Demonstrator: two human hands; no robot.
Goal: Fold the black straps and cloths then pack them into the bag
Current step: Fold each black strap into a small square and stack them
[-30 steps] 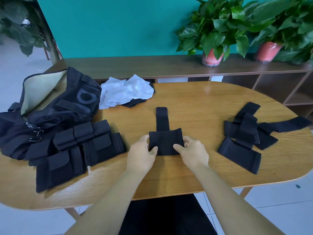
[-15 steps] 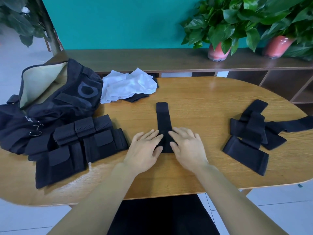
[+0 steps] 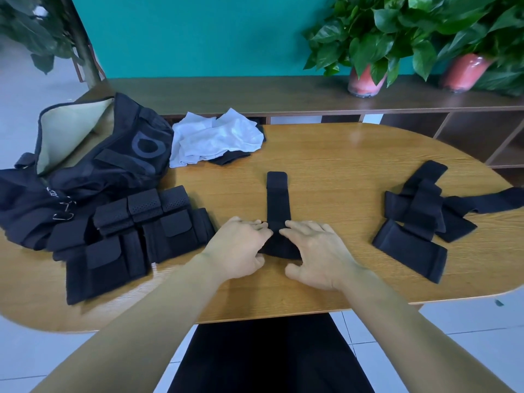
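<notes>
We press both hands flat on the folded end of a strap (image 3: 278,207) at the middle of the worktop (image 3: 340,171): left hand (image 3: 239,251) and right hand (image 3: 314,253) lie released, fingers straight. Folded straps (image 3: 136,231) sit left beside the bag (image 3: 85,165); unfolded ones (image 3: 419,214) lie right.

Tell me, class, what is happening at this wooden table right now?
A person is folding a black fabric strap at the middle of the oval wooden table. The left hand and right hand press flat on its near end. Folded black pieces lie beside the open black bag; unfolded black straps wait on the other side. Nothing visible is packed yet.
</notes>
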